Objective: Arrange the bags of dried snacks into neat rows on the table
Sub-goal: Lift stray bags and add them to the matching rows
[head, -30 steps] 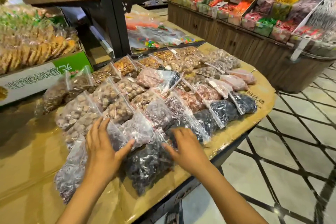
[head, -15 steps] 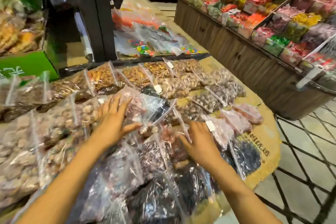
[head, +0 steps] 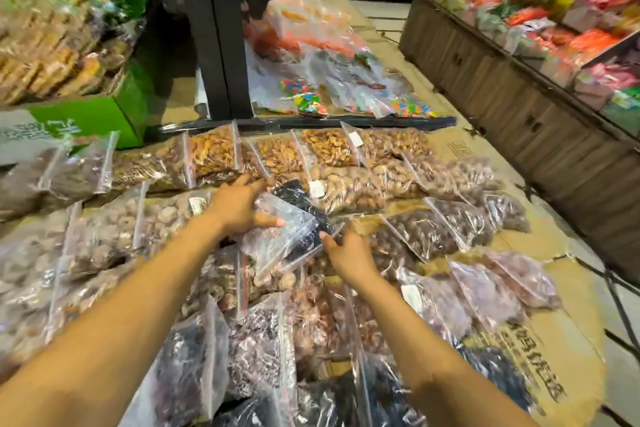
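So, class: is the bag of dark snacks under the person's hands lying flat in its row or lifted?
Lifted and tilted: the dark snack bag sits askew above neighbouring bags, left hand on it.

a black steel post [head: 214,28] stands behind, a wooden display counter [head: 512,104] runs along the right.

bags [head: 277,246]: clear plastic, white zip strips, some with a thin red line
back row snacks [head: 277,156]: golden orange-brown
second row snacks [head: 349,187]: tan, beige
middle bag contents [head: 301,204]: black
right side snacks [head: 436,229]: dark reddish-brown
far right snacks [head: 519,281]: dusty pink-purple
near snacks [head: 180,360]: dark purple to black
labels [head: 355,139]: white
table cover [head: 568,343]: brown cardboard, black printed characters
box [head: 93,118]: bright green, white characters
post [head: 214,28]: black
candy bags [head: 308,100]: multicolour bits, red, green, yellow, blue
counter [head: 519,107]: grey-brown wood planks
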`<action>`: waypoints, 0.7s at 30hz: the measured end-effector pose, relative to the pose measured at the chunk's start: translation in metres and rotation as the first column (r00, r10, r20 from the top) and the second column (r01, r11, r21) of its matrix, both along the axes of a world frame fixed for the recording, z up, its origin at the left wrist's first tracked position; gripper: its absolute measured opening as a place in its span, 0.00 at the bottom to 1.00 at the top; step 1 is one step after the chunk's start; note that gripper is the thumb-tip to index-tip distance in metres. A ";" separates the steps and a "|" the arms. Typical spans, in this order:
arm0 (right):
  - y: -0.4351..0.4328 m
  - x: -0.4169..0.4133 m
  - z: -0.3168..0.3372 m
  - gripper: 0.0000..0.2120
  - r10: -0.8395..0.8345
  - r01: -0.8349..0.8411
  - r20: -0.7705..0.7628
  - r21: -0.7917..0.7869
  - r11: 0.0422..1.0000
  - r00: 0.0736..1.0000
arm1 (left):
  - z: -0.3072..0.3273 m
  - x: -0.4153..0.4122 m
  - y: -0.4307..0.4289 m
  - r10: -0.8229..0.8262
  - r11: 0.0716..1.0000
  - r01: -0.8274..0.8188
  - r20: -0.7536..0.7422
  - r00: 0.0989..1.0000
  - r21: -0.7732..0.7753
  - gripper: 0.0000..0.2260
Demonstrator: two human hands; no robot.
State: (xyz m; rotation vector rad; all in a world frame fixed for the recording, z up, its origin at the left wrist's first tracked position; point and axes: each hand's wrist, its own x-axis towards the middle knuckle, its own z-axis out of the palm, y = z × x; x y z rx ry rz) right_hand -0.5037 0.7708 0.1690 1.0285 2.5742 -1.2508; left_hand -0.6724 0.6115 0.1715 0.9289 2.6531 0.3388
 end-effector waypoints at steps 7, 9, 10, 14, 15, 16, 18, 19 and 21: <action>0.011 -0.020 -0.015 0.09 -0.143 0.139 -0.023 -0.133 0.981 0.989 | -0.019 0.010 -0.001 0.205 0.937 -0.170 -0.087 0.975 0.305 0.32; 0.007 -0.022 -0.018 0.07 -0.188 0.179 -0.040 -0.153 0.972 0.981 | -0.025 0.015 0.000 0.287 0.887 -0.234 -0.077 0.955 0.398 0.22; 0.005 -0.023 -0.021 0.05 -0.218 0.202 -0.075 -0.180 0.963 0.973 | -0.026 0.017 0.001 0.311 0.868 -0.258 -0.059 0.949 0.425 0.19; -0.002 -0.018 -0.011 0.08 -0.336 0.259 -0.236 -0.304 0.917 0.912 | -0.028 0.015 0.001 0.361 0.793 -0.327 0.036 0.932 0.514 0.15; -0.001 -0.016 -0.004 0.09 -0.346 0.255 -0.277 -0.315 0.914 0.896 | -0.029 0.013 0.000 0.372 0.759 -0.355 0.083 0.924 0.545 0.14; -0.001 -0.015 0.005 0.10 -0.354 0.250 -0.322 -0.323 0.913 0.878 | -0.028 0.011 -0.001 0.387 0.709 -0.398 0.150 0.910 0.582 0.13; -0.001 -0.010 0.026 0.11 -0.332 0.230 -0.412 -0.279 0.933 0.849 | -0.024 0.009 -0.004 0.402 0.561 -0.512 0.326 0.855 0.651 0.11; -0.002 -0.005 0.035 0.11 -0.280 0.206 -0.453 -0.206 0.957 0.846 | -0.019 0.010 -0.008 0.397 0.479 -0.563 0.406 0.823 0.674 0.11; -0.002 0.011 0.050 0.06 -0.159 0.157 -0.503 -0.047 0.986 0.849 | -0.001 0.015 -0.017 0.383 0.317 -0.630 0.512 0.769 0.709 0.12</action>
